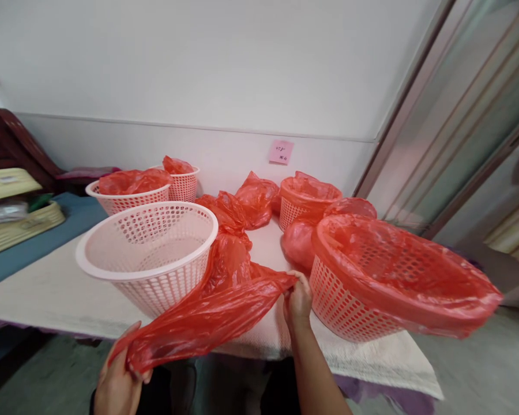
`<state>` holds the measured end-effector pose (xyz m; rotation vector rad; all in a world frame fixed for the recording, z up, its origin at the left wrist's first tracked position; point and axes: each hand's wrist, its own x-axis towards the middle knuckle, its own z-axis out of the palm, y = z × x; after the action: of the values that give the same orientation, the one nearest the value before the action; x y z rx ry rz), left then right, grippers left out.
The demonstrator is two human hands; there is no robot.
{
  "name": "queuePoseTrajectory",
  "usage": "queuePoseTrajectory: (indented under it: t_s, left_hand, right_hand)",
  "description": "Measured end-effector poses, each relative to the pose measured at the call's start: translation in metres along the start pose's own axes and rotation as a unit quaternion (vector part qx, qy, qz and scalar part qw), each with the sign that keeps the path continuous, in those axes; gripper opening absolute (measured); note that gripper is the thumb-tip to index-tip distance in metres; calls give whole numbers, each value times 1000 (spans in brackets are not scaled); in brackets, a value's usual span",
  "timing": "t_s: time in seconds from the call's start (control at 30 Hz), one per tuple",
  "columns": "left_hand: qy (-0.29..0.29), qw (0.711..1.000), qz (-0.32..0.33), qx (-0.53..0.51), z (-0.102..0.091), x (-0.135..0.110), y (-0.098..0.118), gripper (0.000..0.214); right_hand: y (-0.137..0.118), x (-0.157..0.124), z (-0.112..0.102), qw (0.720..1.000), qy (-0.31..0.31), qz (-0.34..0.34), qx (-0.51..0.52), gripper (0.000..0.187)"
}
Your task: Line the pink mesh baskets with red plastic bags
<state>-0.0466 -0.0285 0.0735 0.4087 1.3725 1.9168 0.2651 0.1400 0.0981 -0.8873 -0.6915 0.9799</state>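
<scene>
A red plastic bag [207,320] stretches between my two hands along the table's front edge. At its lower left end, my left hand [120,377] grips the gathered plastic. The fingers of my right hand [298,297] pinch the bag's upper right corner. Just beyond the bag stands a white perforated basket [155,274] with bare walls. On my right, beside my right hand, is another white basket [354,305] lined with a red bag [415,288] that is folded over its rim.
Crumpled red bags [255,196] lie mid-table. Lined baskets stand at the back left [125,202] and back right [285,213]. A pink note [281,152] is stuck to the wall. A yellow tray [30,230] sits at the far left. White cloth [60,288] covers the table.
</scene>
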Motion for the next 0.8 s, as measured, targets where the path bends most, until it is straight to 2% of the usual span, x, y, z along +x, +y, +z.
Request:
queuePoseTrajectory:
  t_s: [0.17,0.27,0.33,0.4,0.53,0.63,0.7,0.8]
  left_hand:
    - [13,999,-28,-27,-7,6,-2,51]
    - [-10,999,-30,-7,-13,7,-7,33]
    - [-24,999,-32,6,-17,8,-10,21]
    - [-35,999,-33,17,-20,8,-12,24]
    - [-69,997,-31,26,-18,4,-10,27]
    - [-115,992,-39,16,-12,-3,-6,28]
    - [-131,990,-52,13,-9,-5,-6,29]
    - [-111,991,-78,7,-7,-7,-12,35]
  right_hand:
    - [-6,-3,8,996,-28,34,75,14]
    - [-10,-8,13,993,-33,57,99,19]
    - [-14,-15,15,987,-81,83,107,17]
    - [-18,-26,18,972,-165,125,110,14]
    - [-13,-47,21,924,-307,218,70,23]
    - [1,-57,26,880,-404,251,-1,25]
    - [11,-64,31,839,-477,258,-55,25]
    - [26,-79,41,765,-561,282,-142,18]
